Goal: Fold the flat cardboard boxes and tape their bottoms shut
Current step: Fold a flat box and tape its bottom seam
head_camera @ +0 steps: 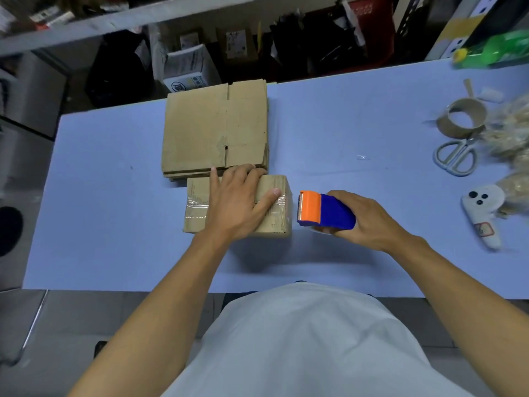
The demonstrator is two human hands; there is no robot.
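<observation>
A small folded cardboard box [197, 209] stands on the blue table [114, 224], with clear tape across its top seam. My left hand [237, 199] lies flat on top of it, fingers spread, thumb over the tape near the right edge. Just right of the box, my right hand [363, 219] grips a blue and orange tape dispenser [323, 210], its orange end facing the box. Behind the box lies a stack of flat cardboard boxes [214, 127].
At the table's right are a nearly spent tape roll [462, 117], scissors [455, 156], a white handheld device [483, 213] and bags of brown filler [512, 133]. A green bottle [492, 51] lies at the far right. Shelves with boxes stand behind the table.
</observation>
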